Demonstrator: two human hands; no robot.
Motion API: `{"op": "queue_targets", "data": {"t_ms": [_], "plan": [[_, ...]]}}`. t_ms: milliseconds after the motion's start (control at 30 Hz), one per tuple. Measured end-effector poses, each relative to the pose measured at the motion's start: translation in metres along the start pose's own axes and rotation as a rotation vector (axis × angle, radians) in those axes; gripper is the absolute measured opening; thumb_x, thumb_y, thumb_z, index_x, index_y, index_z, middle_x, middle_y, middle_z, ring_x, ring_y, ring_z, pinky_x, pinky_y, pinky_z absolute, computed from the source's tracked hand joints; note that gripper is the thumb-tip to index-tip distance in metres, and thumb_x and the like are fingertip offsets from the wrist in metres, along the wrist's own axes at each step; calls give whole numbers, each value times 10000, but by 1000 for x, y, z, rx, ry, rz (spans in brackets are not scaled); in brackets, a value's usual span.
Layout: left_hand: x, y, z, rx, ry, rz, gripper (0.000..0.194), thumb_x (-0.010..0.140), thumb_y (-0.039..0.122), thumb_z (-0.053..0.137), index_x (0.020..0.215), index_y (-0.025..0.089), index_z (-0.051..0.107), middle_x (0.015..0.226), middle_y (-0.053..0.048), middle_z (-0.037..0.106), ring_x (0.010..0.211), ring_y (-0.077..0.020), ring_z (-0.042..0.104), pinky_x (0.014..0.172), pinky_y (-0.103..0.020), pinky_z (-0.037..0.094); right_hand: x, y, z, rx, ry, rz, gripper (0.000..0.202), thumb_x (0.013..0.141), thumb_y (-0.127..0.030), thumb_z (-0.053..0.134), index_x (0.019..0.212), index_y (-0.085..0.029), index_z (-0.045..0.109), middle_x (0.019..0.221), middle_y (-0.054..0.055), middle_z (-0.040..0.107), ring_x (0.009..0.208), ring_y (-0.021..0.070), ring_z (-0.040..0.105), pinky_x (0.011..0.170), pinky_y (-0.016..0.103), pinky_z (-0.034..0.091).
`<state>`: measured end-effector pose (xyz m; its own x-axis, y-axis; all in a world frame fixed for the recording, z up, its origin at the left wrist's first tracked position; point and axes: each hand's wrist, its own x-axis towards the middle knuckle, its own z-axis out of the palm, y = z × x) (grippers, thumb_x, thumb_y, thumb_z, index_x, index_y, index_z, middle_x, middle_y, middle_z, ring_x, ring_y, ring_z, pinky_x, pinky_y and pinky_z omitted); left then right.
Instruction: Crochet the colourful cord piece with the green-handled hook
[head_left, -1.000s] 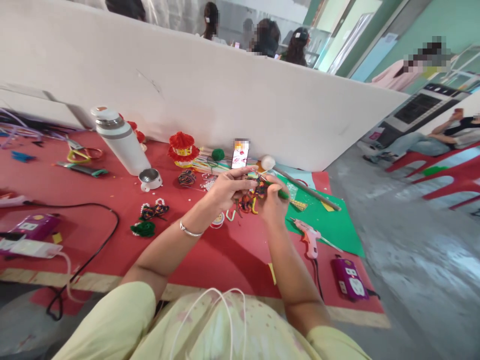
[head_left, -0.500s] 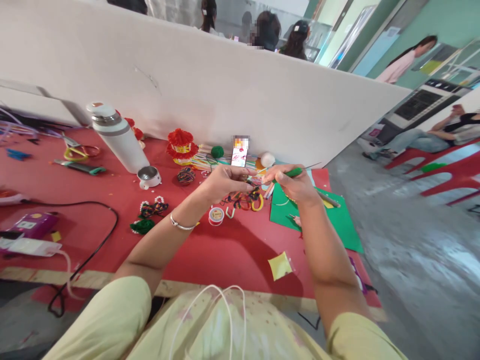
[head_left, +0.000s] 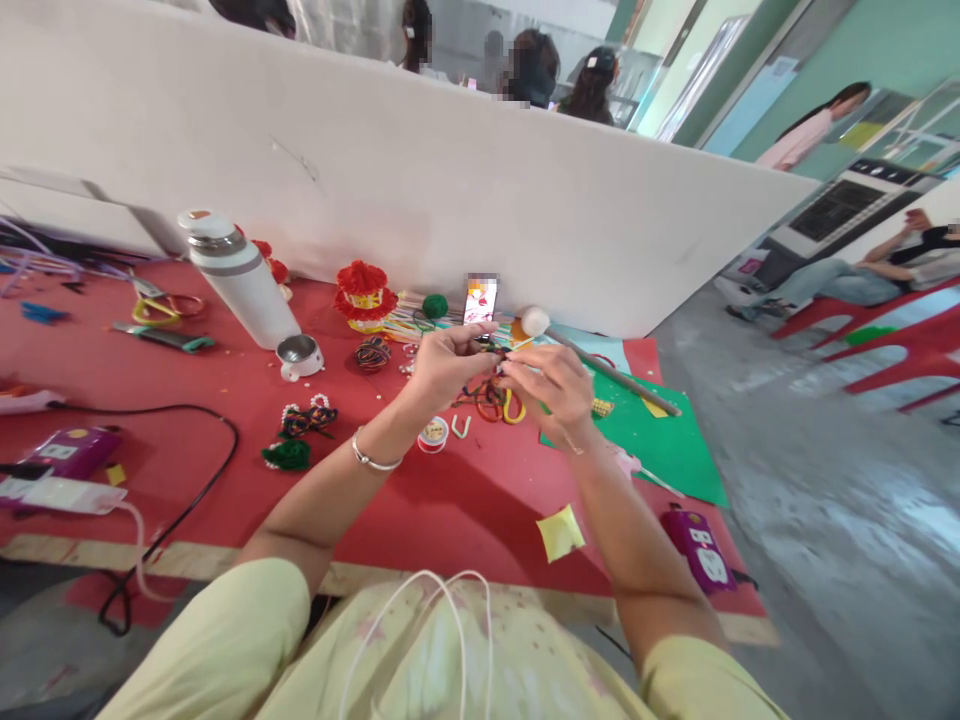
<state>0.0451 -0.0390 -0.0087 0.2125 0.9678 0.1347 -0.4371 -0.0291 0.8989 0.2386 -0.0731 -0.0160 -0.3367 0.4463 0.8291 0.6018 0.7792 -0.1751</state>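
Note:
My left hand (head_left: 448, 368) and my right hand (head_left: 555, 385) meet above the red table, just in front of a propped phone (head_left: 480, 300). Between their fingertips is dark multicoloured yarn (head_left: 480, 392), partly hidden by the fingers. Both hands are closed in a pinch on it, and loose strands hang down. Under the hands lie a yellow ring-shaped piece (head_left: 514, 408), a spool (head_left: 433, 433) and a pale bent piece (head_left: 460, 427). No green-handled tool shows in my right hand now.
A white thermos (head_left: 240, 280) and its metal cup (head_left: 298, 355) stand left. Nearby are a red-and-yellow crafted lantern (head_left: 364, 297), yarn balls (head_left: 372, 353), scissors (head_left: 161, 305) and a cutter (head_left: 165, 338). Right lie a green sheet (head_left: 675, 450), a grey rod (head_left: 615, 372) and a purple box (head_left: 699, 550). A white partition (head_left: 450, 190) rises behind.
My right hand has moved left and turned, its fingertips now at the yarn. The green-handled tool it held is out of sight. My left hand stays near the same spot.

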Motion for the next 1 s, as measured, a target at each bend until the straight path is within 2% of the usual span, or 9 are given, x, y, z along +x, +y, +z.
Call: {"op": "queue_targets", "data": {"t_ms": [67,167,300,400,467,567,700,833,1000], "plan": [[-3,-3,4,-101,-3,-68,484,584,160,915,1060,139,826,648,43,683,538,-52,570,527,-182,444,-14,-5,13,-99,136,44,279,912,-222,793,1144,-378,808,1140,28,838,1056,244,764,938,450,634],[-4,0,4,-159,-56,-209,457,573,177,932,1019,146,837,681,8,723,507,-58,563,459,-188,383,-21,-6,22,71,244,93,284,896,-292,820,1156,-408,806,1124,21,836,1038,260,764,931,479,630],[1,14,-9,-89,-144,-277,394,579,119,896,970,143,851,727,-36,767,554,-89,625,504,-208,444,-5,-3,5,338,147,127,246,920,-357,796,1162,-402,810,1046,8,849,948,244,785,863,466,636],[6,22,-19,85,-175,-225,316,617,123,871,933,138,865,684,-33,752,501,-68,561,479,-207,406,9,-4,-17,326,-23,172,259,904,-303,814,1137,-417,818,1032,-17,856,972,230,787,906,449,625],[8,23,-21,171,-207,-168,286,627,130,867,913,137,874,691,-41,759,499,-66,546,472,-208,392,15,-6,-28,330,-66,234,195,899,-301,818,1068,-396,839,995,-16,855,959,224,782,916,436,618],[8,19,-19,145,-279,-147,288,625,141,879,912,156,882,799,-68,804,566,-91,614,517,-217,450,14,-3,-28,526,-41,454,111,941,-392,766,948,-331,857,898,8,837,876,211,773,851,405,629],[4,9,-8,-37,-316,-219,282,609,169,916,888,172,878,784,-58,799,565,-96,635,514,-215,470,0,-1,3,820,160,687,387,872,-672,735,836,-300,835,781,11,796,785,215,759,762,396,651],[1,2,-1,-96,-227,-178,330,612,189,942,932,164,869,802,-50,789,604,-99,657,562,-218,517,-13,-12,31,556,411,548,231,863,-565,803,938,-351,849,1060,22,827,1041,248,763,1020,476,609],[2,5,-7,-10,-210,-152,331,667,271,950,963,153,861,765,-47,776,518,-67,576,469,-201,429,-14,-17,30,534,380,489,171,919,-500,762,980,-363,843,986,28,836,989,261,770,982,502,612]]}}
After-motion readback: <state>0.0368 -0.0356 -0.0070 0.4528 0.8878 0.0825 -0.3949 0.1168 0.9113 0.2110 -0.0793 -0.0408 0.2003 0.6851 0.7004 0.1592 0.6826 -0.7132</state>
